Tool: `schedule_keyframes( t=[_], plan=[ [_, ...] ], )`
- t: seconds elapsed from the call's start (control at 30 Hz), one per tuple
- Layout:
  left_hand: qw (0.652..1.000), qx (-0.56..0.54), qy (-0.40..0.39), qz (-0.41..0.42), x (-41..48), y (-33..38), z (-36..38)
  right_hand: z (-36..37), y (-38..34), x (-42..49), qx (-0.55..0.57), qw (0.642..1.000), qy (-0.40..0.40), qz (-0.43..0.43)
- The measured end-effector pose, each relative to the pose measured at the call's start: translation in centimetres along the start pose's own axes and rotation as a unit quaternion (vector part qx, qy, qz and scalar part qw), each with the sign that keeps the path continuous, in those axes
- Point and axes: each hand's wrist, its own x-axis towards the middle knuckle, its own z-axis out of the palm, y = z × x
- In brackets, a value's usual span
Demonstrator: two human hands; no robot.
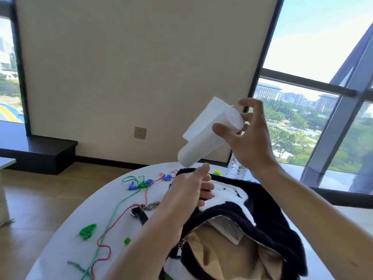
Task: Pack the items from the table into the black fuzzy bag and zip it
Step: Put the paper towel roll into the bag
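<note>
Green and red cords (113,215) trail across the left of the round white table (66,247), among a green plastic numeral four (87,231) and blue plastic numerals (133,185). Beside them lies a black strap with a silver chain (144,209). The left hand (189,188) hovers over the black fuzzy bag with white patches (268,201), fingers loosely curled and holding nothing. That bag lies unzipped, its tan lining (214,257) showing. Above it, the right hand (250,136) pinches a white plastic cup with a folded white tissue (205,134), tilted, between thumb and fingers. A clear plastic bottle (235,168) stands behind.
</note>
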Motion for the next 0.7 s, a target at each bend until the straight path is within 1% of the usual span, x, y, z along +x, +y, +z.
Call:
schedule_keyframes(
  t=[0.07, 0.13, 0.2, 0.27, 0.33, 0.37, 0.43, 0.5, 0.57, 0.63, 0.7],
  plan=[
    [0.987, -0.154, -0.03, -0.036, -1.2, 0.8, 1.2, -2.6, -1.6, -3.9, 0.073, 0.997, 0.016, 0.011],
    [0.957, -0.282, -0.046, -0.046, -2.7, 1.1, 2.6, -4.7, -2.7, -7.4, 0.108, 0.993, 0.042, 0.024],
    [0.934, -0.356, -0.024, -0.019, -3.9, 1.4, 4.1, -6.1, -3.3, -10.3, 0.131, 0.989, 0.062, 0.041],
    [0.922, -0.387, 0.011, 0.015, -5.0, 1.7, 5.3, -7.1, -3.6, -12.5, 0.139, 0.986, 0.057, 0.07],
    [0.924, -0.378, 0.031, 0.036, -5.7, 1.8, 5.6, -7.8, -3.6, -13.7, 0.127, 0.986, 0.027, 0.106],
    [0.933, -0.355, 0.04, 0.044, -6.1, 1.8, 5.6, -8.3, -3.5, -14.2, 0.127, 0.984, 0.004, 0.128],
    [0.96, -0.271, 0.048, 0.056, -6.4, 1.8, 5.3, -8.7, -3.1, -14.4, 0.144, 0.972, -0.054, 0.176],
    [0.978, -0.191, 0.048, 0.073, -6.9, 1.8, 5.3, -9.1, -2.7, -14.5, 0.134, 0.966, -0.101, 0.195],
    [0.983, -0.158, 0.045, 0.083, -7.3, 1.5, 5.4, -9.2, -1.9, -14.6, 0.092, 0.976, -0.098, 0.174],
    [0.987, -0.131, 0.034, 0.088, -7.6, 1.2, 5.4, -9.1, -1.4, -14.4, 0.05, 0.986, -0.069, 0.142],
    [0.991, -0.102, 0.017, 0.087, -7.7, 1.0, 5.5, -9.0, -1.0, -14.2, 0.023, 0.99, -0.054, 0.13]
  ],
)
